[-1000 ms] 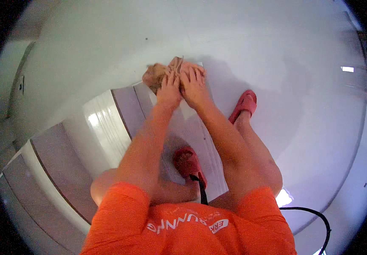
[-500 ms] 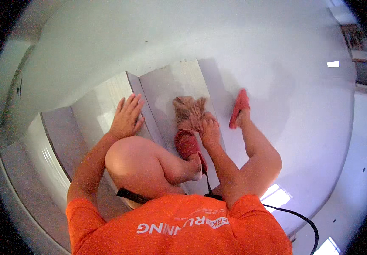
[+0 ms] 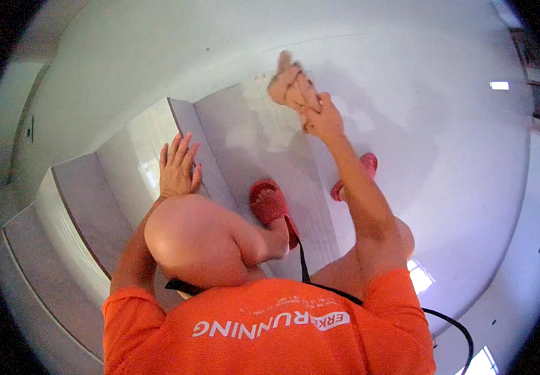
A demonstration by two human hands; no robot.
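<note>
Seen from the head, a person's two bare hands at work on a pale stairway. The right hand (image 3: 326, 120) reaches forward and grips a cloth (image 3: 292, 86), its fingers curled around the near end of the fabric; the cloth is brownish-pink, bunched and creased, and extends from the fingers forward and to the left, its far tip blurred. Whether the underside of the cloth touches the surface below cannot be told. The left hand (image 3: 179, 167), well apart from the right and nearer to the body, holds nothing visible; it lies palm down with its fingers extended and slightly spread, at the edge of a step (image 3: 156, 134). Further steps descend or rise to the left of this hand, their pale bands bordered by dark lines; the direction of the slope is unclear. Just behind the left hand is the bent left knee (image 3: 195, 234). Between the two hands, and closer to the body than either, a red sandal (image 3: 270, 201) on the left foot rests on a pale tread. A second red sandal (image 3: 368, 164), on the right foot, lies behind the right hand, partly covered by the right forearm. Nearest the viewer, behind both hands, is an orange shirt (image 3: 270, 356) with white lettering; a black cable (image 3: 463, 328) curves out beyond its right sleeve.
</note>
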